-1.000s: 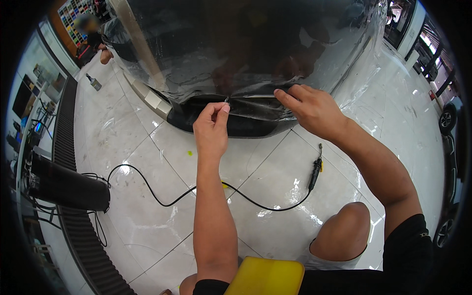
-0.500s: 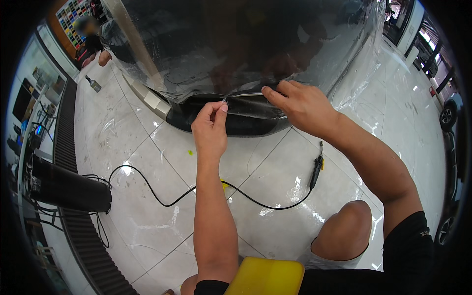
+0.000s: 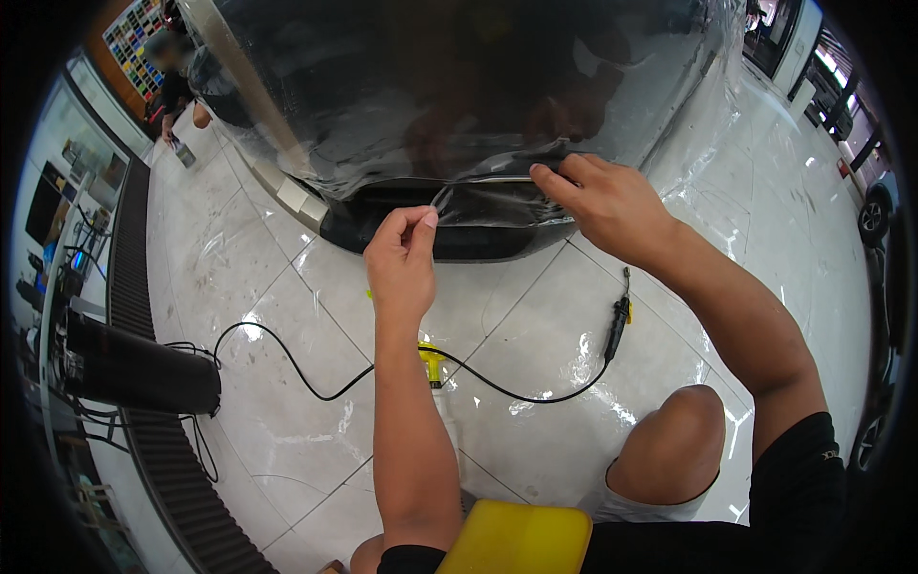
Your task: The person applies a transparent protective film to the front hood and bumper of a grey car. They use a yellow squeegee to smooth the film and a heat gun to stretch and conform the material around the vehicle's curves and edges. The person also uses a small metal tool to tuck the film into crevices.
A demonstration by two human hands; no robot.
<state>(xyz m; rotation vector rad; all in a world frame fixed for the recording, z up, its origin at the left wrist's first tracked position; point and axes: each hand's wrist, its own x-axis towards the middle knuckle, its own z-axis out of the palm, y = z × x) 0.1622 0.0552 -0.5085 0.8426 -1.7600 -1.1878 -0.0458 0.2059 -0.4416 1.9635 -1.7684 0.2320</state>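
Observation:
A glossy dark car body panel [image 3: 478, 72] covered in clear film fills the upper middle, with a black lower trim [image 3: 449, 244] beneath. My left hand [image 3: 402, 263] pinches a corner of the loose clear film [image 3: 488, 206], which stretches across the trim. My right hand [image 3: 612, 210] lies at the right of that film along the panel's lower edge, fingers bent but apart, fingertips touching it.
A tiled floor [image 3: 277, 450] holds a black cylinder [image 3: 143, 368], cable, wand tool [image 3: 617, 325] and yellow tool [image 3: 430, 354]. A co-worker [image 3: 172, 81] crouches at upper left beside a bottle [image 3: 184, 153]. A grate [image 3: 129, 287] runs left; cars stand right.
My left hand has shifted slightly left and down, drawing the film's corner with it. The co-worker's hand has reached the bottle. More of the yellow tool shows beside my left forearm.

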